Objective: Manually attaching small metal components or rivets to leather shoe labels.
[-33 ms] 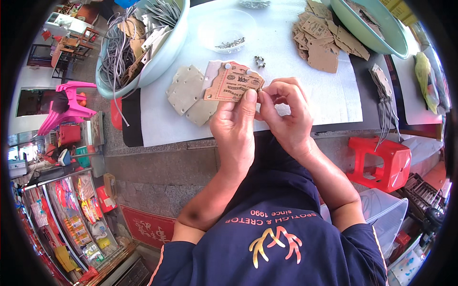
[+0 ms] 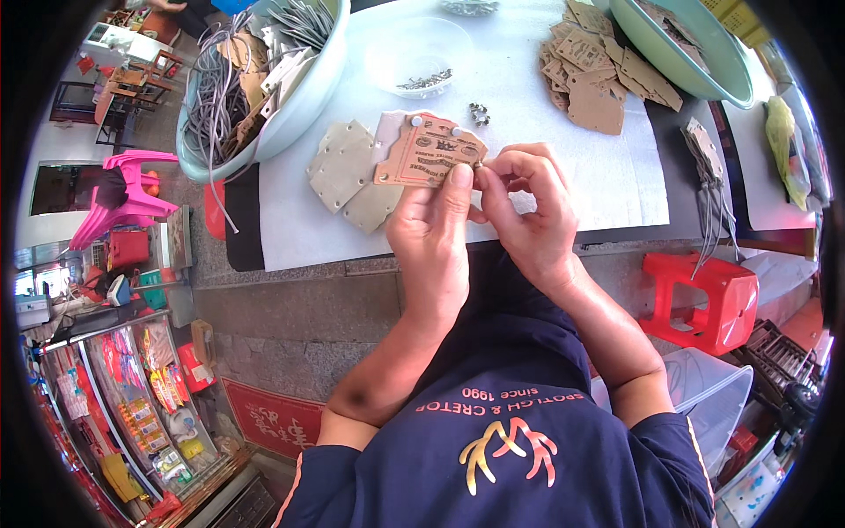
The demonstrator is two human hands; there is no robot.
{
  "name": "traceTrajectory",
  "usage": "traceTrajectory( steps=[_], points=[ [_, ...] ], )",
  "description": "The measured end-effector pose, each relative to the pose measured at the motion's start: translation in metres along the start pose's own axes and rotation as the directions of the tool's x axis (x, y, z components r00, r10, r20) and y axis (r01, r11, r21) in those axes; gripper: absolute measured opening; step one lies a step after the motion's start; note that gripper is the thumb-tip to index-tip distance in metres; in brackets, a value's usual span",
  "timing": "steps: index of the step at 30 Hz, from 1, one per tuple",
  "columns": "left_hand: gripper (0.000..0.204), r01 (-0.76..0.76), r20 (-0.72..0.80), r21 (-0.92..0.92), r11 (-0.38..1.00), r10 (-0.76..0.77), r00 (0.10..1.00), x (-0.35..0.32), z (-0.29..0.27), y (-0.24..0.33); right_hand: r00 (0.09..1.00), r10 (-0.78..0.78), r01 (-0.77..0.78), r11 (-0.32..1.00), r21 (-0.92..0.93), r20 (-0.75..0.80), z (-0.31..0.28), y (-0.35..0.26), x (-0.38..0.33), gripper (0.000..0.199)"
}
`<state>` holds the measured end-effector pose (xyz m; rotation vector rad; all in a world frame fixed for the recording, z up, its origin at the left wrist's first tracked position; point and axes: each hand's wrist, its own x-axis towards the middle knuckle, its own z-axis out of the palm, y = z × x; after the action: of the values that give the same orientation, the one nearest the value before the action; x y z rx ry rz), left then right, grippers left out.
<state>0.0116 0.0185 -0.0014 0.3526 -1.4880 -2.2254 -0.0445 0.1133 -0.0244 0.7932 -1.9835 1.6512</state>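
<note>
The left hand (image 2: 431, 238) pinches a tan printed leather tag (image 2: 429, 157) between thumb and fingers, holding it just above the white table sheet (image 2: 563, 167). The right hand (image 2: 526, 211) closes its fingertips on the tag's right corner, where something small and metallic seems to sit; what exactly cannot be told. Two studs already show along the tag's top edge, so the fitting looks partly done. Grey blank pieces (image 2: 345, 167) lie under the tag, and a pile of tan tags (image 2: 591, 84) waits beyond, near loose metal bits (image 2: 478, 112).
</note>
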Motion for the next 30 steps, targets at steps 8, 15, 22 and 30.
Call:
traceTrajectory(
  steps=[8,15,22,30],
  points=[
    [0.018,0.144,-0.003,-0.069,0.987,-0.145,0.989,0.0034,0.0032,0.0088,0.997,0.076,-0.077,0.996,0.047,0.031,-0.0033,-0.0001,0.0008,0.016],
    [0.02,0.144,0.005,-0.057,0.988,-0.144,0.99,0.0049,0.0045,0.0066,0.996,0.085,-0.087,0.994,0.072,0.033,-0.0047,-0.0002,0.0027,0.016],
    [0.02,0.026,0.029,0.072,0.997,-0.029,0.999,0.0051,0.0059,0.0026,0.994,0.11,-0.109,0.991,0.074,-0.013,-0.0034,-0.0025,0.0037,0.018],
    [0.018,-0.058,0.039,0.05,0.997,0.056,0.998,0.0036,0.009,-0.0003,0.997,0.059,-0.056,0.997,0.06,-0.049,-0.0027,0.0006,0.0031,0.021]
  ],
)
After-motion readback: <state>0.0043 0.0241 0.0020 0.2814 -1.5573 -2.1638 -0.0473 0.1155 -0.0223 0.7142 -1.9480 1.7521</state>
